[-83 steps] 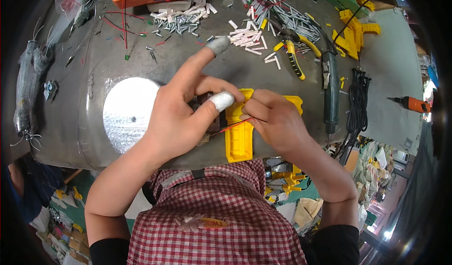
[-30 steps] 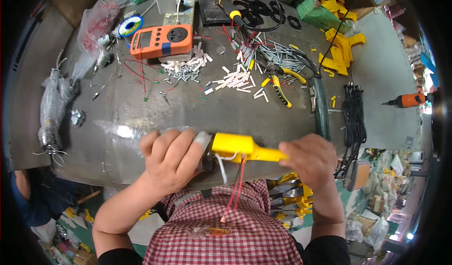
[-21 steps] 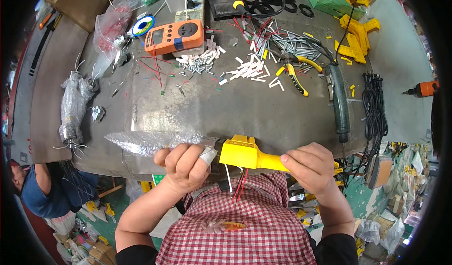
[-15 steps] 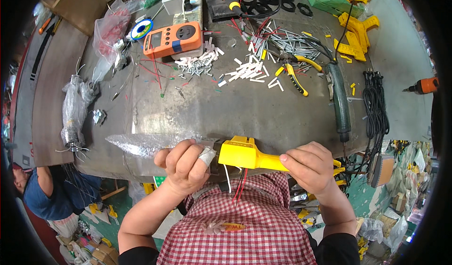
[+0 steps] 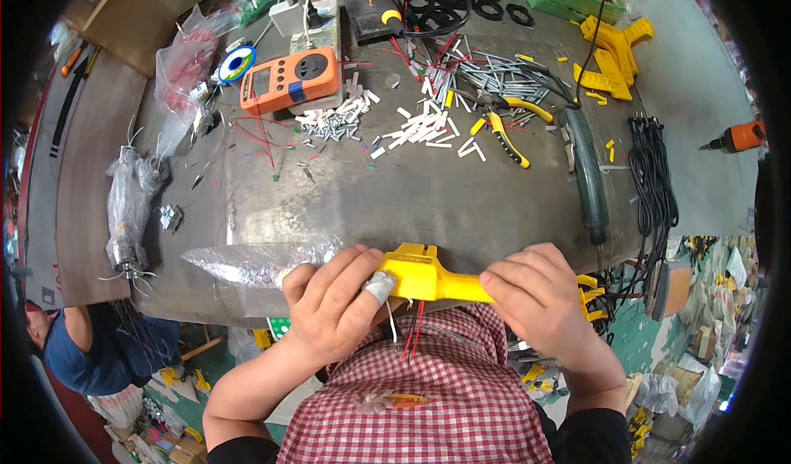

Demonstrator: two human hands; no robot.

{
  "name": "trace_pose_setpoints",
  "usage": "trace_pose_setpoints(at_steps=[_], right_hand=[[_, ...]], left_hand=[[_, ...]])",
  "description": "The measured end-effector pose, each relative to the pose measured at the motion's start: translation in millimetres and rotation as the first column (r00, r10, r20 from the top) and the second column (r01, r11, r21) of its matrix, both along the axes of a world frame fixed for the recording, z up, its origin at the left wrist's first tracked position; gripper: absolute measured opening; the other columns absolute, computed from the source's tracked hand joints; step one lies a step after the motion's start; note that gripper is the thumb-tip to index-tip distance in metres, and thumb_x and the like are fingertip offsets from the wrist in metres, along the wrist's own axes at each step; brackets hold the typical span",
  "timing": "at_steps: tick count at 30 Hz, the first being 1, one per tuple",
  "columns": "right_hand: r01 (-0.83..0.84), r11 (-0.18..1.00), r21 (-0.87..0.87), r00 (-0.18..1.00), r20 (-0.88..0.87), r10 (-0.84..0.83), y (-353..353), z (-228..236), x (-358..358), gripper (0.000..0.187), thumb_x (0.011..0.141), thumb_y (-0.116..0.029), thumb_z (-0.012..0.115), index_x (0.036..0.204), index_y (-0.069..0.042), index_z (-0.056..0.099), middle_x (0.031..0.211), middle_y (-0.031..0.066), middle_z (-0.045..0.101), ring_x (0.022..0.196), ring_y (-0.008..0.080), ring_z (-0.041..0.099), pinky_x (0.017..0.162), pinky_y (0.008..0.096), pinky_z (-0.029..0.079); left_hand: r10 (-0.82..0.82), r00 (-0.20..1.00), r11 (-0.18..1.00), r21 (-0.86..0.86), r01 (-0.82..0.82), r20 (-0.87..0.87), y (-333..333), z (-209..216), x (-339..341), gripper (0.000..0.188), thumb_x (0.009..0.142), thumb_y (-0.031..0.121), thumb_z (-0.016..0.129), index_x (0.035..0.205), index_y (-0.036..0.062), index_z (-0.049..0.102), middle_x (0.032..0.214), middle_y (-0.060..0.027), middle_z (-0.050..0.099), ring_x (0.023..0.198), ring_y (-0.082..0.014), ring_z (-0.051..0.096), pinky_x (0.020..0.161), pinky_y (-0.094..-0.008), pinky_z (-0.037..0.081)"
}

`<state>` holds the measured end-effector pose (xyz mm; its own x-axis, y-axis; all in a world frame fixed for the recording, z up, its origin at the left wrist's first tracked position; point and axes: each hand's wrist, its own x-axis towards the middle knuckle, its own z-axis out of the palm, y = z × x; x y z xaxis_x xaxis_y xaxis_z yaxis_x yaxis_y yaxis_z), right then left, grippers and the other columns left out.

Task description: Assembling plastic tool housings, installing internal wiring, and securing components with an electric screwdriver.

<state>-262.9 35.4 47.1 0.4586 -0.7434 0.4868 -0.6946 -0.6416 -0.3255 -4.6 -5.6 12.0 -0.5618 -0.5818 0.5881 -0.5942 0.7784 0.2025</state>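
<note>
Left hand and right hand, fingers curled round the yellow housing, pliers and orange meter beyond

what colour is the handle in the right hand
Yellow; the handle shows best in the head view.

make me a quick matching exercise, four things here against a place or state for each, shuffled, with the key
1. yellow plastic part
2. pointed bubble-wrapped piece
3. orange meter
4. pliers

A. handles spread apart
B. extends leftward from the left hand
C. blue band across it
D. narrow section in the right hand

Pairs: 1-D, 2-B, 3-C, 4-A
</note>
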Motion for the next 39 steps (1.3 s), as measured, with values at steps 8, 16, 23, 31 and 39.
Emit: trace_pose_setpoints(at_steps=[8, 16, 23, 31, 39], right_hand=[[-0.068, 0.937, 0.343, 0.985, -0.129, 0.118, 23, 3, 11, 0.037, 0.075, -0.014, 0.063, 0.112, -0.009, 0.059, 0.105, 0.0102, 0.058, 0.081, 0.0232, 0.06, 0.072, 0.0322, 0.05], [-0.04, 0.937, 0.347, 0.988, -0.125, 0.088, 25, -2, 15, 0.039, 0.074, -0.014, 0.064, 0.112, -0.011, 0.059, 0.105, 0.0095, 0.058, 0.081, 0.0222, 0.061, 0.071, 0.0315, 0.05], [-0.03, 0.992, 0.119, 0.922, -0.38, 0.073, -1, 0, 2, 0.047, 0.07, -0.021, 0.067, 0.116, -0.012, 0.059, 0.107, 0.0081, 0.058, 0.093, 0.0252, 0.058, 0.08, 0.0344, 0.048], [0.724, 0.687, -0.064, 0.667, -0.188, -0.721, -43, -43, -99, 0.044, 0.077, -0.019, 0.07, 0.116, -0.006, 0.056, 0.115, 0.0169, 0.054, 0.108, 0.0349, 0.05, 0.093, 0.0438, 0.041], [0.593, 0.574, 0.565, 0.574, 0.205, -0.793, -38, -56, -147, 0.058, 0.083, -0.016, 0.064, 0.134, -0.005, 0.039, 0.101, 0.0173, 0.061, 0.085, 0.0322, 0.061, 0.081, 0.0399, 0.049]], left_hand=[[-0.044, 0.998, 0.992, -0.12, 0.039, -0.042, 31, -30, 16, 0.025, 0.084, 0.026, 0.062, 0.106, 0.0203, 0.052, 0.111, 0.0003, 0.064, 0.099, -0.013, 0.062, 0.081, -0.0319, 0.028], [-0.054, 0.997, 0.993, -0.107, 0.048, -0.056, 36, -32, 18, 0.026, 0.085, 0.025, 0.061, 0.108, 0.0196, 0.052, 0.115, 0.0002, 0.063, 0.102, -0.0127, 0.06, 0.083, -0.0324, 0.029], [-0.018, 0.938, 0.895, 0.424, -0.14, 0.346, -3, 31, 18, 0.078, 0.053, 0.02, 0.082, 0.122, 0.0037, 0.049, 0.123, -0.0154, 0.053, 0.119, -0.0319, 0.048, 0.107, -0.0498, 0.026], [-0.099, 0.971, 0.894, 0.448, -0.009, 0.216, -29, -6, 18, 0.076, 0.051, 0.017, 0.081, 0.119, 0.0038, 0.051, 0.11, -0.0147, 0.053, 0.102, -0.0346, 0.05, 0.094, -0.0465, 0.039], [-0.09, 0.983, 0.866, 0.499, -0.001, 0.158, -32, -10, -7, 0.075, 0.052, 0.026, 0.084, 0.113, -0.0016, 0.052, 0.105, -0.0161, 0.056, 0.097, -0.0343, 0.052, 0.087, -0.044, 0.043]])
